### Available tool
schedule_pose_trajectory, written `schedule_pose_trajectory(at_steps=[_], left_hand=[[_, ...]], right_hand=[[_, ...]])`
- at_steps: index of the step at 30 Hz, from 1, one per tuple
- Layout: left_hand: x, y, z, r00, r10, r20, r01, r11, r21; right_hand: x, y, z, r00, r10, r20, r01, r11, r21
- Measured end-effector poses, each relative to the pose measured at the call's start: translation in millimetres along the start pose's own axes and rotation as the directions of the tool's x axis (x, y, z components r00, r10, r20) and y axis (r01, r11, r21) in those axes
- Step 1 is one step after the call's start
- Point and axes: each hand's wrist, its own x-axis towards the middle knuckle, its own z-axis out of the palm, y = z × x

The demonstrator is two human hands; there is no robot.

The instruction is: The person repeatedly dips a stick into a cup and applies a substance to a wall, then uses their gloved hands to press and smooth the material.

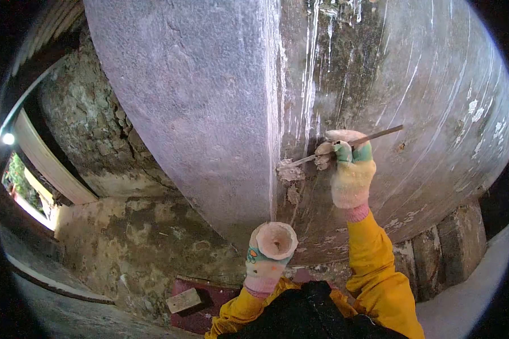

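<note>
My left hand point(261, 270), in a white and green work glove, is closed round a small pale cup point(292, 244) with a rough rim and whitish residue inside. I hold the cup low, in front of the wall. My gloved right hand point(353, 175) grips a thin, flat spatula point(385, 131), one end sticking out to the upper right. Lumps of pale paste point(323, 155) cling beside my right fingers. The spatula's whitened other end reaches a rough patch of pale paste point(291, 173) on the dark, stained wall point(373, 101).
A smooth grey plastered section point(181, 79) meets the stained wall at a whitish vertical edge. A small block point(184, 300) lies on a dark red board point(209, 316) at lower left. Left stands crumbling masonry point(85, 107) beside a bright opening point(25, 186).
</note>
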Motion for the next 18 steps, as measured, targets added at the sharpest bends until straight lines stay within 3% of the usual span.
schedule_pose_trajectory(at_steps=[2,4,5,11,14,16,17,18], left_hand=[[0.3,0.0,-1.2,0.996,0.08,-0.042,-0.075,0.992,0.104],[-1.9,0.2,-4.8,0.994,0.015,0.107,-0.023,0.997,0.076],[-2.8,2.9,-4.7,0.994,0.013,0.106,-0.021,0.997,0.076],[-1.4,2.5,-1.5,0.995,-0.065,0.071,0.07,0.995,-0.067],[-0.5,6.6,2.7,0.998,-0.044,-0.05,0.037,0.99,-0.14],[-0.9,20.8,-1.2,0.998,0.048,0.047,-0.056,0.982,0.183],[-1.0,19.7,-1.1,0.998,0.049,0.046,-0.056,0.982,0.182],[-1.3,17.6,-0.7,0.996,-0.062,0.067,0.069,0.992,-0.103]], right_hand=[[-1.2,-0.4,0.3,1.0,0.001,0.014,0.0,1.0,-0.017],[-4.3,-3.7,-0.7,0.999,-0.003,-0.04,0.002,1.0,-0.028],[-4.5,-3.0,-1.3,0.999,-0.001,-0.039,0.0,1.0,-0.028],[-8.0,2.7,-6.3,1.0,0.025,-0.016,-0.026,0.998,-0.065],[-11.1,0.8,-6.9,0.995,0.057,-0.082,-0.057,0.998,0.008],[-10.7,3.6,-6.5,0.994,0.028,-0.109,-0.028,1.0,0.002],[-10.9,5.4,-7.2,0.994,0.028,-0.107,-0.028,1.0,0.002],[-11.2,7.1,-8.5,0.997,0.024,-0.072,-0.025,1.0,-0.012]])
